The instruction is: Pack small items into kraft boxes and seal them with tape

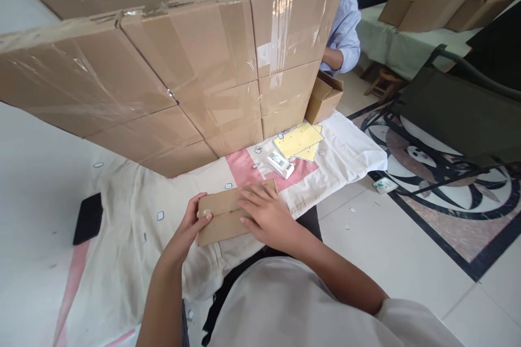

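Observation:
A small brown cardboard box (222, 225) lies in front of me at the table's near edge, a seam running along its top. My left hand (191, 222) grips its left end, the thumb on top near a bit of clear tape and the fingers at the far side. Across the right part of the box rests my right hand (264, 211), palm down with fingers stretched out and slightly blurred. Just beyond the box sits a white device with a small display (280, 165). Behind that are yellow sticker sheets (300, 141).
A wall of taped cardboard boxes (220, 59) stands across the table's far side. At left lies a black phone-like slab (88, 219) on the cloth (134, 249). A person in a light blue shirt (345, 21) is behind an open carton (325, 98). A dark folding chair (459, 114) stands right.

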Demonstrator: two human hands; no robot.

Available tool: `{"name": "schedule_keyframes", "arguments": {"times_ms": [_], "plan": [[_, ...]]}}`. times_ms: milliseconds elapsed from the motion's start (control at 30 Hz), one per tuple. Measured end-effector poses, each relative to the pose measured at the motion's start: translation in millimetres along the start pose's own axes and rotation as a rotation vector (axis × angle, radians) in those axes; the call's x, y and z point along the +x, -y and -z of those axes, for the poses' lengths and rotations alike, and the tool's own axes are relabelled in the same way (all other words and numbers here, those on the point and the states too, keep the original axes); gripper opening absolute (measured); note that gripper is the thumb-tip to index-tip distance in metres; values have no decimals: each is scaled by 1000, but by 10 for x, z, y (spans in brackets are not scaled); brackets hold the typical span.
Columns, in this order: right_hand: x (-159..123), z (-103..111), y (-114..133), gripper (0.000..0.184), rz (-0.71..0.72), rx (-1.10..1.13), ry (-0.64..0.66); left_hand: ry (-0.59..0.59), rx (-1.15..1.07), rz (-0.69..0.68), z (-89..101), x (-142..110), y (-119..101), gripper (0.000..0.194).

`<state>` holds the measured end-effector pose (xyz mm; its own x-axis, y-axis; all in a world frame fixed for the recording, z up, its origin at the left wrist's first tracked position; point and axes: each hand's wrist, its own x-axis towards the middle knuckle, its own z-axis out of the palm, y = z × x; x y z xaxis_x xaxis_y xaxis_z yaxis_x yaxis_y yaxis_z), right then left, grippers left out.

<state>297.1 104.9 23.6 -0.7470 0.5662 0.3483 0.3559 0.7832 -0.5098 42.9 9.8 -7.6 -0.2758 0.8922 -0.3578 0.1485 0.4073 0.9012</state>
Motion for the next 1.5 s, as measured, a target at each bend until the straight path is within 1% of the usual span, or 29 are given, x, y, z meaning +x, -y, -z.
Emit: {"name": "schedule_keyframes", "arguments": {"times_ms": [33,100,133,167,200,267,300,367,400,467,533,600,733,800,867,933,967,1000,1067,1133,1200,1233,1300,1367,1400,1500], "plan": [[39,65,-106,29,-15,86,-39,-16,2,10,-24,-14,-2,68],[175,220,-445,28,-137,184,-102,-32,7,34,-68,-40,-23,69],[270,299,-673,30,-236,170,-120,-38,5,43,-86,-52,-40,70],[379,371,-928,32,-393,93,-122,-44,1,47,-101,-60,-58,70],[496,431,-1196,34,-474,47,-124,-50,-5,42,-112,-66,-74,70],[735,500,-1713,39,-555,-8,-108,-63,-18,25,-122,-67,-92,70],[845,507,-1936,39,-588,-33,-81,-66,-22,21,-122,-65,-93,71],[1028,470,-2276,30,-641,-77,-11,-62,-28,26,-117,-57,-83,72],[1097,433,-2392,27,-662,-98,22,-58,-33,33,-117,-54,-78,73],[1191,343,-2532,30,-691,-131,68,-63,-49,37,-130,-59,-78,74],[1229,259,-2590,32,-709,-145,79,-86,-74,38,-161,-77,-101,74],[1222,205,-2605,31,-717,-131,59,-105,-94,42,-196,-100,-139,73],[1136,208,-2564,29,-726,-26,-53,-107,-64,37,-219,-117,-173,73],[1092,252,-2495,27,-728,59,-135,-104,-34,28,-186,-99,-140,74],[1055,313,-2368,25,-726,167,-216,-93,-10,20,-120,-66,-93,74],[1012,384,-2163,28,-706,299,-279,-70,56,-4,-33,-27,-81,71],[981,421,-2028,31,-684,372,-301,-67,118,-38,7,-11,-105,69],[942,459,-1871,34,-654,447,-314,-79,192,-89,35,-2,-157,66],[841,532,-1505,39,-576,591,-320,-149,329,-215,33,-12,-343,57],[718,601,-1102,41,-499,711,-300,-241,383,-325,-71,-60,-614,45],[597,660,-716,39,-438,855,-283,-285,360,-410,-262,-125,-905,34],[544,683,-544,37,-414,951,-283,-273,339,-459,-375,-155,-1037,29],[455,714,-266,32,-383,1111,-282,-221,285,-516,-591,-201,-1241,24],[389,719,-84,30,-375,1198,-276,-169,234,-531,-753,-231,-1356,20],[363,713,-25,29,-378,1221,-270,-158,215,-531,-805,-243,-1384,19],[301,678,65,29,-394,1288,-259,-136,172,-521,-862,-284,-1389,23]]}}
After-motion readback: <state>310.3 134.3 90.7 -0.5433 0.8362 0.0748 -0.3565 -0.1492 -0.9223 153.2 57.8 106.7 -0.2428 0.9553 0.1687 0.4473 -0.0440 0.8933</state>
